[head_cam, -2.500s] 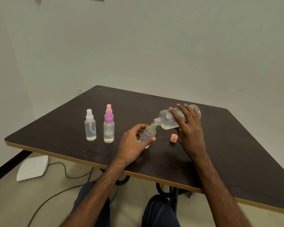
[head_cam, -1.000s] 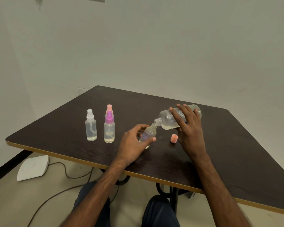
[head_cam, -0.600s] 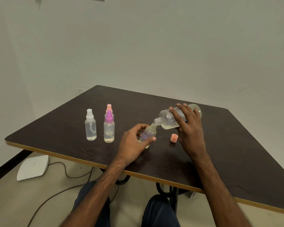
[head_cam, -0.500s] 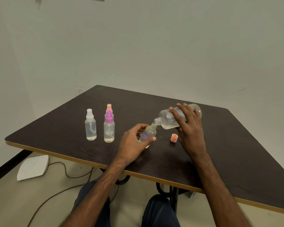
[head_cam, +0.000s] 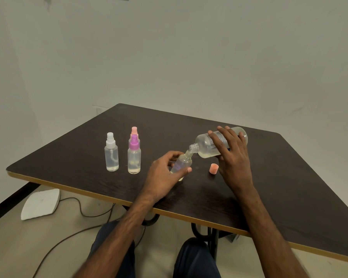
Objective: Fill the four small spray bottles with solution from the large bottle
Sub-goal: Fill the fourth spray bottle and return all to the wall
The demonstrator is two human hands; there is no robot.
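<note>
Step in hand: filling an uncapped small spray bottle [head_cam: 182, 164], judged to be the last of the four. The large bottle [head_cam: 203, 145] is tipped almost horizontal above the worktop [head_cam: 289, 187], its open mouth pointing left and down, touching or just above the small bottle's neck; whether liquid is flowing cannot be told. The right hand [head_cam: 233, 159] grips the large bottle from above, fingers [head_cam: 219, 137] wrapped across the barrel. The left hand [head_cam: 163, 175] grips the small bottle, which leans toward the pouring mouth, with the thumb on the near side and the other fingers curled round the far side. An orange cap [head_cam: 213, 168] lies on the worktop between the hands, just beside the right one. Three capped bottles stand upright to the left, well apart from the hands: white-topped [head_cam: 111, 155], purple-topped [head_cam: 134, 157] and, behind it, pink-topped [head_cam: 134, 131]. The next move calls for keeping the two mouths aligned until the level nears the shoulder, then righting the large bottle slowly to avoid spillage.
</note>
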